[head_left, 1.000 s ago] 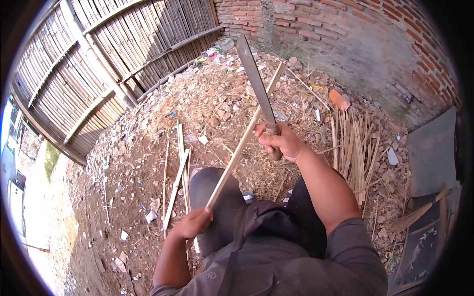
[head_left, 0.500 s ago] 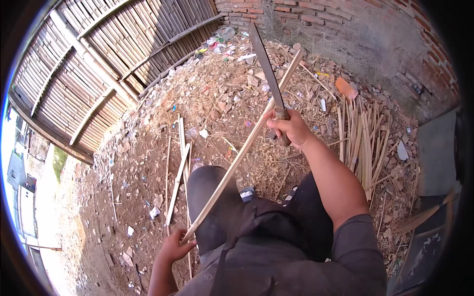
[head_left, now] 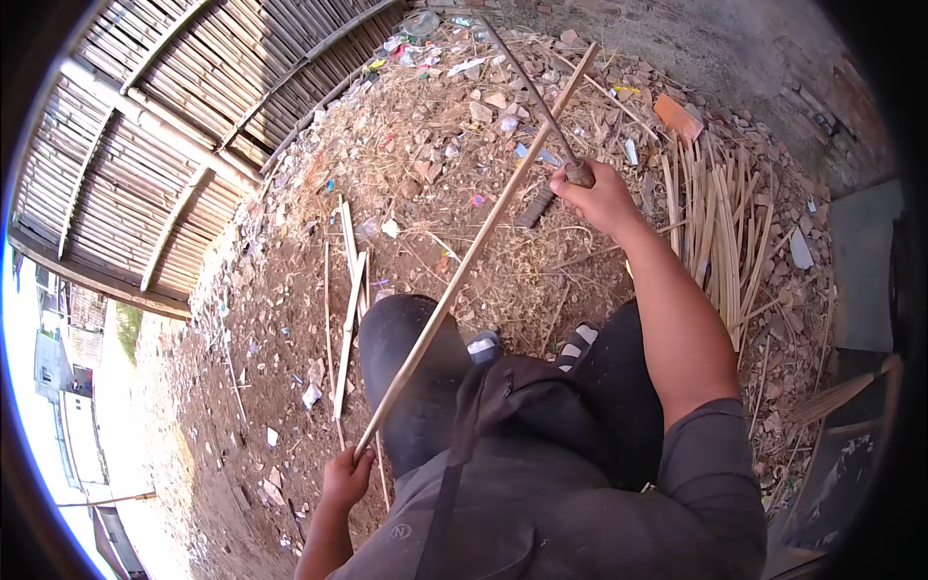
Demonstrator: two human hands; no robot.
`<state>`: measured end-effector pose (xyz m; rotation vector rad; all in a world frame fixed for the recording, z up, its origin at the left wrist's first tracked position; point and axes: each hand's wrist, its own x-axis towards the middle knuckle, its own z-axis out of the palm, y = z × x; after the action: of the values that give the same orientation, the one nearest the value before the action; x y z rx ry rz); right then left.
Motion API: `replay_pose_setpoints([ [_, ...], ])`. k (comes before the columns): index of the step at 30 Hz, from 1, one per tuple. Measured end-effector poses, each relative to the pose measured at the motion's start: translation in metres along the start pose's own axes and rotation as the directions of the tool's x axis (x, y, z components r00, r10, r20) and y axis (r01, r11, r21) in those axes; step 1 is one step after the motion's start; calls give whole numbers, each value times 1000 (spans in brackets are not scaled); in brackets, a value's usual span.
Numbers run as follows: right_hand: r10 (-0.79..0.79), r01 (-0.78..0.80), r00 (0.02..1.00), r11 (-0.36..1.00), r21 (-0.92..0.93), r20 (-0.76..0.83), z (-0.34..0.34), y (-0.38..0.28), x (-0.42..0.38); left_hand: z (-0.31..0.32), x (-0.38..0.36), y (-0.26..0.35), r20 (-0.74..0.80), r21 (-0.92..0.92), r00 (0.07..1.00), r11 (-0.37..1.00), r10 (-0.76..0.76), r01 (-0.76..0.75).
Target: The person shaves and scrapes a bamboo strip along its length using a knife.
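Note:
A long split bamboo strip runs slantwise across my front, from beside my left knee up toward the wall. My left hand is closed around its lower end. My right hand grips the wooden handle of a machete, whose dark blade points up and away, seen nearly edge-on. In this view the blade crosses the strip near the strip's far end. Below the right hand, a dark piece lies on the ground.
A heap of bamboo strips lies on the right, near a broken brick. More strips rest left of my knee. A bamboo fence and a wall enclose the littered ground. Dark panels stand at right.
The machete has turned from showing its broad side to nearly edge-on, and the right hand has shifted right, off the strip. My left fingers have closed on the strip's lower end.

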<state>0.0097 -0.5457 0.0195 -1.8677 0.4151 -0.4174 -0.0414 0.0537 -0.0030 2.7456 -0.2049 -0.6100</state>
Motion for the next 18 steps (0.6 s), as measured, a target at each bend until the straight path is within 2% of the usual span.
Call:
replay_pose_setpoints([
  [1, -28, 26, 1000, 981, -190, -12, -3, 3, -1, 0, 2, 7, -22, 25, 1000, 1000, 13, -12],
  [4, -89, 104, 984, 991, -88, 154, 6, 9, -15, 0, 6, 19, -59, -188, 987, 969, 152, -161],
  [5, -113, 127, 972, 990, -57, 207, 12, 9, -20, 0, 6, 22, -40, -184, 988, 970, 151, -156],
  [7, -91, 159, 956, 960, -231, 280, 25, -6, -30, -4, 6, 29, -5, -175, 988, 973, 151, -150],
  [9, -75, 228, 935, 874, -428, 345, 42, -22, -40, -9, 5, 36, 21, -113, 987, 982, 158, -154],
  [10, -102, 273, 923, 853, -445, 371, 51, -23, -44, -11, 5, 38, 35, -82, 986, 984, 160, -157],
  [12, -154, 363, 892, 802, -473, 425, 67, -27, -52, -8, 4, 42, -77, -43, 971, 972, 228, -231],
  [13, -125, 370, 884, 775, -512, 450, 70, -30, -56, -6, 3, 42, -130, -23, 957, 964, 258, -263],
  [15, -65, 386, 867, 715, -583, 494, 73, -40, -62, 2, 11, 30, -90, -17, 969, 972, 232, -234],
  [16, -84, 387, 878, 704, -595, 472, 75, -32, -61, 5, 14, 25, -69, -14, 974, 976, 216, -218],
  [18, -50, 337, 887, 750, -569, 460, 68, -24, -55, 7, 16, 21, -68, -4, 967, 969, 245, -246],
])
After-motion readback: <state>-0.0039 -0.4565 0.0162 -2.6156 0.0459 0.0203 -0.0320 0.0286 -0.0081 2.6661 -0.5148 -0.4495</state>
